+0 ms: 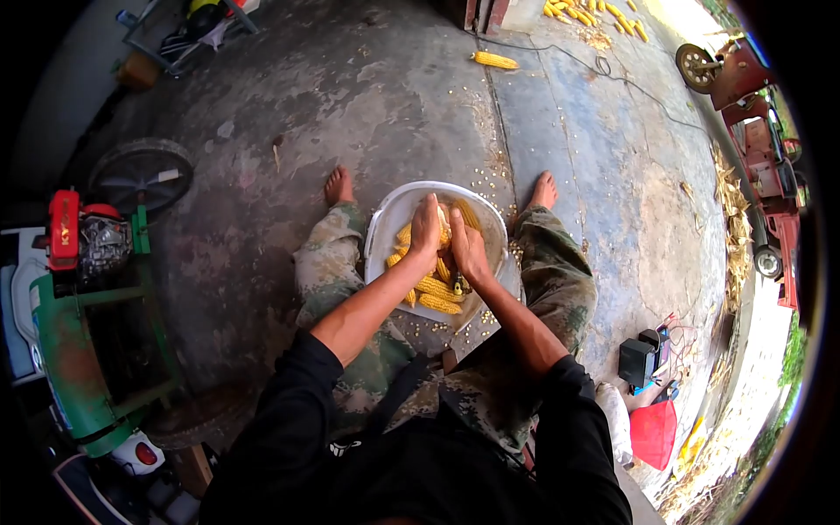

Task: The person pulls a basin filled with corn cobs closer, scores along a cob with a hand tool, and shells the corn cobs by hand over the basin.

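Observation:
Between my knees stands a white basin (pixel 374 254) with several yellow corn cobs (pixel 439 294) in it. My left hand (pixel 425 232) and my right hand (pixel 468 248) face each other above the basin. They press on a corn cob (pixel 444 229) between them, partly bare and pale; the fingers cover much of it. A small dark object (pixel 458 284) lies among the cobs below my right hand, too small to name.
Loose kernels lie on the concrete floor around the basin. One cob (pixel 495 60) lies ahead, near a cable (pixel 604 66) and a corn pile (pixel 595 12). A green machine with a red engine (pixel 66 229) stands left; a red vehicle (pixel 759 131) and black box (pixel 637 361) are right.

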`<state>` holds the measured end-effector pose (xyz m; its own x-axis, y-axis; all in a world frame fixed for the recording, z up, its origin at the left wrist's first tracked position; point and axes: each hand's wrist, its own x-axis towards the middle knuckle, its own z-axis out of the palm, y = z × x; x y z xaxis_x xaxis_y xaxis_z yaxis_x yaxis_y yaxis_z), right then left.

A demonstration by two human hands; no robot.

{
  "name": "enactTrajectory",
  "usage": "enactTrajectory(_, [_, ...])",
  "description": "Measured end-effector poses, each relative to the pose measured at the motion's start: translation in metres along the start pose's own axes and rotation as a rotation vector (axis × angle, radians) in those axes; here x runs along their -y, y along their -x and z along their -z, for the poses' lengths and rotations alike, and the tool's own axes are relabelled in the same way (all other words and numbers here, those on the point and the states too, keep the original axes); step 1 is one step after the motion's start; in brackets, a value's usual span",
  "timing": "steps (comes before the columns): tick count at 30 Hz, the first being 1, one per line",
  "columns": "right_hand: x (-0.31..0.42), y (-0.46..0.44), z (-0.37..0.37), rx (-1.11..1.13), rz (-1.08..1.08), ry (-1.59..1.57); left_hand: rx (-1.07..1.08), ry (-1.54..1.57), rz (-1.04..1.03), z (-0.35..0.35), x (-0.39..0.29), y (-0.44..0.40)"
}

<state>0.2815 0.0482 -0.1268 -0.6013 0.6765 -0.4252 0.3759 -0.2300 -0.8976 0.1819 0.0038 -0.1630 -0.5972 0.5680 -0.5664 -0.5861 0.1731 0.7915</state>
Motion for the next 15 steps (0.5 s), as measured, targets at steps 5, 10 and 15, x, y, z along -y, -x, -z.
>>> enactTrajectory(5, [0.000, 0.004, -0.015, -0.151, 0.179, 0.201, -0.130, -0.139, -0.081, -0.003, 0.009, -0.005])
enactTrajectory(10, [-0.025, -0.011, -0.004, -0.090, 0.052, 0.174, -0.143, -0.152, -0.109, -0.008, 0.009, -0.002])
enactTrajectory(15, [-0.028, -0.011, 0.000, -0.090, -0.004, -0.006, -0.073, -0.005, -0.006, -0.003, 0.022, -0.010])
